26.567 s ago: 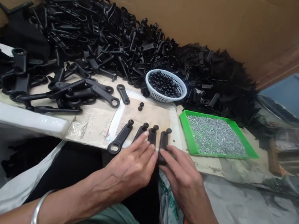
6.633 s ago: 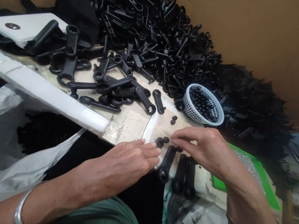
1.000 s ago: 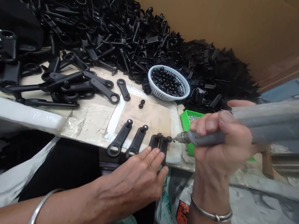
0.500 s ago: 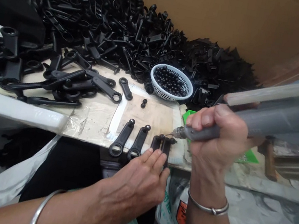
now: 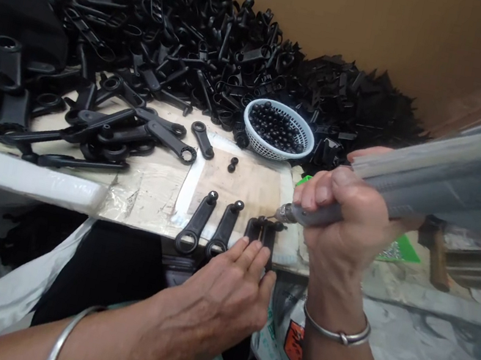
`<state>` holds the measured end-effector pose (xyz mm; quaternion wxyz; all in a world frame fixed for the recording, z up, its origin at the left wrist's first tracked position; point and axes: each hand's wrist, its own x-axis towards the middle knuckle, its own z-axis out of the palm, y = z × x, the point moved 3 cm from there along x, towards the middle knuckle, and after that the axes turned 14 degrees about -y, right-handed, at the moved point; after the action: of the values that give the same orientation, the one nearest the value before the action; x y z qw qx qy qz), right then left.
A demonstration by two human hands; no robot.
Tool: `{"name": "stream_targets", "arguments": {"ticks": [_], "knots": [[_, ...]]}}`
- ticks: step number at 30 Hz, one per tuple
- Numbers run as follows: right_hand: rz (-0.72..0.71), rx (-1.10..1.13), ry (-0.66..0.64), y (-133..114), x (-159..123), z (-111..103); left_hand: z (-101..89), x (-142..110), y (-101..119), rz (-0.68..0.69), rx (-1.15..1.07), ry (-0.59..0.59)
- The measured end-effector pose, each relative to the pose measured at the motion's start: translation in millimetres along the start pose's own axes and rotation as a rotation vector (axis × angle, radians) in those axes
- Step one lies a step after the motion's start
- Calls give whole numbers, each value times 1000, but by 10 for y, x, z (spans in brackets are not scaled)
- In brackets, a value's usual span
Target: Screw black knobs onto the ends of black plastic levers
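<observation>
My right hand (image 5: 349,224) is wrapped around a grey electric screwdriver (image 5: 443,194), which points left and down. Its thin bit meets the knob end of a black plastic crank handle (image 5: 254,228), or sits just by it. Under the fingers of my left hand (image 5: 219,300), that handle and another one (image 5: 269,236) are held down side by side at the table edge. My palm hides their near ends. To the left lie two more handles, one farther (image 5: 200,217) and one nearer (image 5: 227,225), ring ends toward me, with shiny spots on their knobs.
Behind the handles are small black knobs (image 5: 232,165) and a light-blue basket (image 5: 253,139) full of knobs. Black plastic parts (image 5: 156,22) are heaped across the back and left. A green tray (image 5: 409,252) with small metal pieces sits partly behind my right wrist. White foam (image 5: 27,173) lines the front left.
The view has shifted slightly. The screwdriver stays at the same handle, and my left hand keeps its place on the handles.
</observation>
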<state>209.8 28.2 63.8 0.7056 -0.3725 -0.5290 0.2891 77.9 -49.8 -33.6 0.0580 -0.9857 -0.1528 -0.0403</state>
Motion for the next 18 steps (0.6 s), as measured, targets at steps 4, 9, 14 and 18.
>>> {"name": "stream_targets", "arguments": {"ticks": [4,9,14,18], "knots": [[0,8,-55,25,-11,12,9,-33,2,-12,5,-1],[42,-19,-102,64,-49,11,-33,-64,-24,-4,31,-7],[-1,-2,-138,86,-65,30,-120,-91,-49,0,34,16],[3,56,-219,113,-68,43,-43,20,-49,-8,-41,-19]]}}
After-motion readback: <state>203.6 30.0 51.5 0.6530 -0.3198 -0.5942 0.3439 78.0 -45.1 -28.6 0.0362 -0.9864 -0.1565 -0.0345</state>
